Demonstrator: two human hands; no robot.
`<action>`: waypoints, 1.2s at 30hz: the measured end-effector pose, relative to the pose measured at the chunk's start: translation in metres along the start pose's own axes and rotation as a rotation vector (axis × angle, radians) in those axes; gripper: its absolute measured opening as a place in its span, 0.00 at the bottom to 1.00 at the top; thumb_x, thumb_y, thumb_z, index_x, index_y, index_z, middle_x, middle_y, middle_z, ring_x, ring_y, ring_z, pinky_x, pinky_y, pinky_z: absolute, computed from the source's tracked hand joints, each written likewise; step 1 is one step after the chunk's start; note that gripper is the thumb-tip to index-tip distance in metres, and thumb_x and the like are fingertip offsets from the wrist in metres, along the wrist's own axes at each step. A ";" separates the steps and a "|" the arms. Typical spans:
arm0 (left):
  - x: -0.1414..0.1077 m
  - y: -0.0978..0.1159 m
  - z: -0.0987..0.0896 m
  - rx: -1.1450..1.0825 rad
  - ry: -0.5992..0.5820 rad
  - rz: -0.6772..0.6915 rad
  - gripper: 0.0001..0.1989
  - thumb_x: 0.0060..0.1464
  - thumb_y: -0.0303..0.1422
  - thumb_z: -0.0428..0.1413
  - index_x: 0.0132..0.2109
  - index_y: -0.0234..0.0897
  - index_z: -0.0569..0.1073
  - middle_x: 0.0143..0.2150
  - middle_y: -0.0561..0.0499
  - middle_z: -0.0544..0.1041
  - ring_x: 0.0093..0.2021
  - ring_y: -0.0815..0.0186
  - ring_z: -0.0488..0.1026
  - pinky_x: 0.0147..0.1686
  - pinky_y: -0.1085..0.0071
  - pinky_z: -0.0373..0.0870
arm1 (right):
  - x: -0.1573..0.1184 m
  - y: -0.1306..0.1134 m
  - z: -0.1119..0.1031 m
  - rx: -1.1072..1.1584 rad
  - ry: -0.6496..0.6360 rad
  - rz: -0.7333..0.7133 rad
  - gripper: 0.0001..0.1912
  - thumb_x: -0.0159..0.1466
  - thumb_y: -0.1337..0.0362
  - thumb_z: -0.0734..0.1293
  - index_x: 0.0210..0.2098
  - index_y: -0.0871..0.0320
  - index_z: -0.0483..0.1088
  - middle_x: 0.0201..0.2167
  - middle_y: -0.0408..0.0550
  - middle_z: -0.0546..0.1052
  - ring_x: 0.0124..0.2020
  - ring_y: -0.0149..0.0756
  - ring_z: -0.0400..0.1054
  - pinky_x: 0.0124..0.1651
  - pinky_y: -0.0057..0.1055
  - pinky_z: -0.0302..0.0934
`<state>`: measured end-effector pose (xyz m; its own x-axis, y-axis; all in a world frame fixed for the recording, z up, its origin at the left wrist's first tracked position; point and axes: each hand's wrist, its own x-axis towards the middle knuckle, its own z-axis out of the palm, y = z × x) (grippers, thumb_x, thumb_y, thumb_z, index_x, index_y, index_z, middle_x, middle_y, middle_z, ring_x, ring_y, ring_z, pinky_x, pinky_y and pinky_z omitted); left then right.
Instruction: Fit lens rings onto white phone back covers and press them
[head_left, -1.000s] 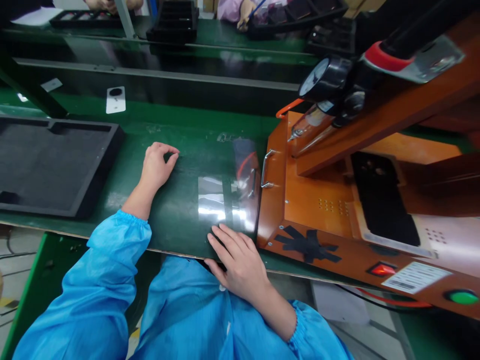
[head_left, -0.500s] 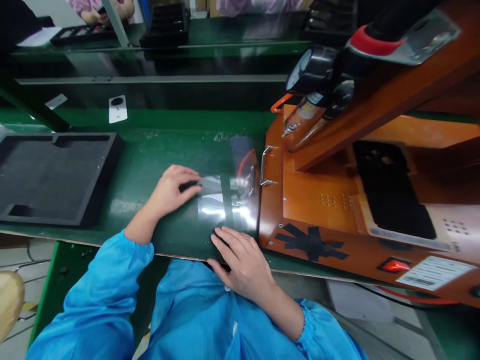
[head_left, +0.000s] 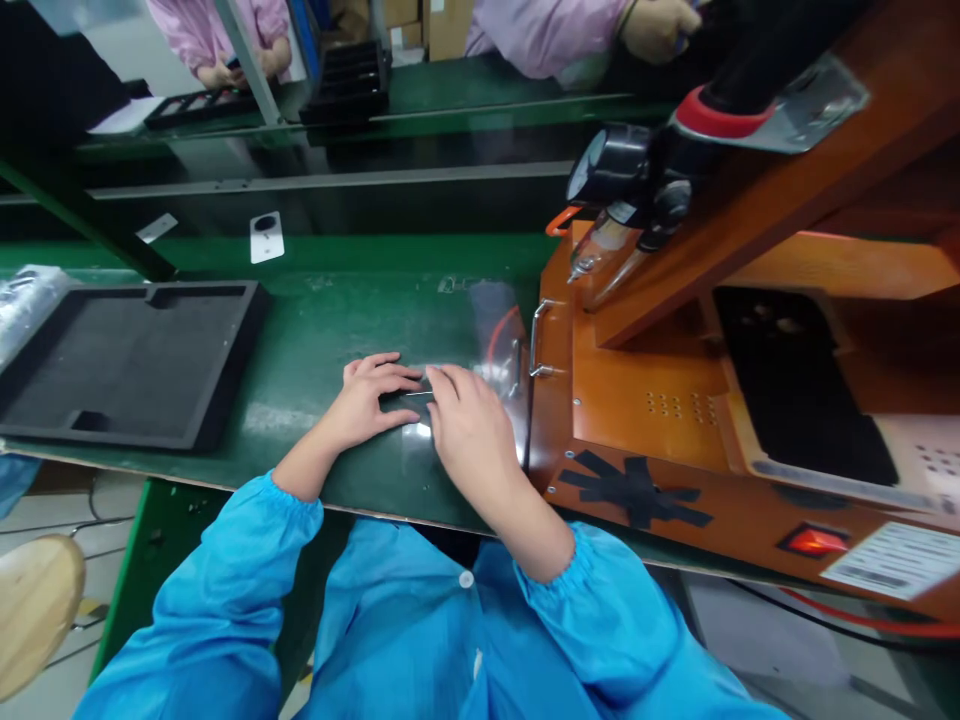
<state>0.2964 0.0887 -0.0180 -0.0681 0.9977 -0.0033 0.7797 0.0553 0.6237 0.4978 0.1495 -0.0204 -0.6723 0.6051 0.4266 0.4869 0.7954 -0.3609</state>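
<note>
My left hand (head_left: 373, 403) rests low over the green bench, thumb and fingers stretched apart, with the fingertips by a clear plastic film (head_left: 417, 432). My right hand (head_left: 474, 425) reaches in from the right, its fingers bent and close together at a thin bright edge between the hands, which looks like an edge of the film. The right hand hides part of the film, and its thumb contact is hard to see. Light glares off the film's surface.
At right stands an orange machine (head_left: 630, 400) with a pressure gauge, metal handle and lit red switch (head_left: 814, 541). A black foam tray (head_left: 120, 365) lies at left. A white card (head_left: 266, 238) with a dark circle sits farther back. Co-workers in pink sleeves (head_left: 544, 35) work across the bench.
My right hand has moved up and forward from the bench edge to beside my left hand, partly covering the film. My left thumb and fingers have spread farther apart. The view has shifted slightly.
</note>
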 end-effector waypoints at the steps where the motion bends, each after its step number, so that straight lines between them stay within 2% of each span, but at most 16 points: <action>1: 0.000 0.000 0.001 -0.017 0.018 -0.009 0.15 0.57 0.37 0.71 0.51 0.48 0.82 0.61 0.51 0.80 0.74 0.47 0.62 0.71 0.41 0.51 | 0.005 0.002 0.005 -0.021 -0.050 0.022 0.18 0.73 0.74 0.64 0.60 0.67 0.73 0.51 0.60 0.79 0.50 0.51 0.73 0.52 0.44 0.69; 3: 0.001 -0.001 0.004 -0.051 0.069 -0.028 0.08 0.59 0.35 0.69 0.46 0.46 0.83 0.56 0.51 0.83 0.71 0.49 0.66 0.71 0.43 0.53 | 0.008 0.005 0.012 -0.041 -0.112 0.045 0.16 0.74 0.74 0.63 0.58 0.64 0.75 0.44 0.55 0.80 0.44 0.47 0.73 0.48 0.41 0.66; 6: 0.002 -0.002 0.006 -0.072 0.105 -0.036 0.01 0.61 0.33 0.67 0.39 0.45 0.83 0.50 0.52 0.85 0.69 0.51 0.69 0.70 0.44 0.54 | 0.008 0.006 0.013 -0.082 -0.071 0.026 0.13 0.75 0.72 0.64 0.56 0.61 0.76 0.44 0.53 0.80 0.45 0.46 0.71 0.48 0.41 0.62; 10: 0.002 -0.002 0.008 -0.055 0.080 -0.020 0.02 0.61 0.33 0.66 0.39 0.47 0.84 0.51 0.53 0.84 0.70 0.52 0.67 0.70 0.42 0.53 | 0.009 0.001 0.006 -0.104 -0.016 -0.095 0.09 0.75 0.71 0.66 0.49 0.60 0.78 0.46 0.52 0.80 0.47 0.46 0.69 0.49 0.42 0.57; 14: 0.002 -0.004 0.009 -0.036 0.053 -0.023 0.03 0.61 0.33 0.65 0.39 0.48 0.84 0.55 0.52 0.84 0.72 0.51 0.65 0.70 0.40 0.52 | 0.009 -0.005 0.004 -0.156 -0.036 -0.196 0.09 0.75 0.70 0.65 0.40 0.59 0.78 0.38 0.51 0.79 0.42 0.45 0.66 0.46 0.42 0.54; 21: 0.000 -0.005 0.009 -0.014 0.023 -0.021 0.05 0.61 0.33 0.65 0.41 0.50 0.85 0.58 0.54 0.83 0.72 0.51 0.65 0.70 0.40 0.51 | 0.008 -0.008 -0.003 -0.257 0.008 -0.286 0.07 0.72 0.73 0.66 0.40 0.61 0.76 0.39 0.54 0.78 0.41 0.47 0.63 0.43 0.42 0.51; 25: -0.001 -0.005 0.011 -0.003 0.017 -0.029 0.03 0.61 0.35 0.67 0.42 0.51 0.86 0.60 0.53 0.82 0.73 0.50 0.63 0.70 0.42 0.50 | 0.012 -0.006 -0.008 -0.310 -0.022 -0.328 0.07 0.69 0.75 0.66 0.36 0.61 0.75 0.34 0.53 0.74 0.38 0.48 0.62 0.41 0.42 0.49; 27: -0.002 -0.006 0.012 0.003 0.012 -0.028 0.03 0.62 0.35 0.67 0.41 0.52 0.86 0.61 0.54 0.81 0.74 0.50 0.62 0.70 0.42 0.50 | 0.013 -0.005 -0.008 -0.317 -0.025 -0.357 0.08 0.68 0.76 0.67 0.35 0.61 0.75 0.33 0.53 0.73 0.38 0.48 0.62 0.40 0.42 0.49; 31: -0.002 -0.008 0.013 -0.009 0.006 -0.021 0.02 0.61 0.35 0.68 0.39 0.52 0.86 0.60 0.57 0.81 0.74 0.51 0.62 0.70 0.43 0.50 | 0.011 -0.004 -0.002 -0.282 0.001 -0.353 0.06 0.67 0.77 0.68 0.39 0.62 0.75 0.36 0.53 0.75 0.38 0.47 0.64 0.41 0.41 0.51; 36: -0.003 -0.008 0.012 -0.019 0.009 -0.026 0.04 0.61 0.34 0.66 0.41 0.52 0.86 0.61 0.57 0.81 0.74 0.52 0.62 0.70 0.44 0.50 | 0.008 -0.005 -0.001 -0.287 0.028 -0.368 0.08 0.67 0.77 0.67 0.35 0.60 0.73 0.32 0.50 0.73 0.36 0.46 0.63 0.40 0.41 0.51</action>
<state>0.2978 0.0856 -0.0324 -0.0940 0.9955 -0.0125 0.7654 0.0803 0.6385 0.4900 0.1502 -0.0144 -0.8160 0.2781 0.5068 0.3558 0.9326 0.0611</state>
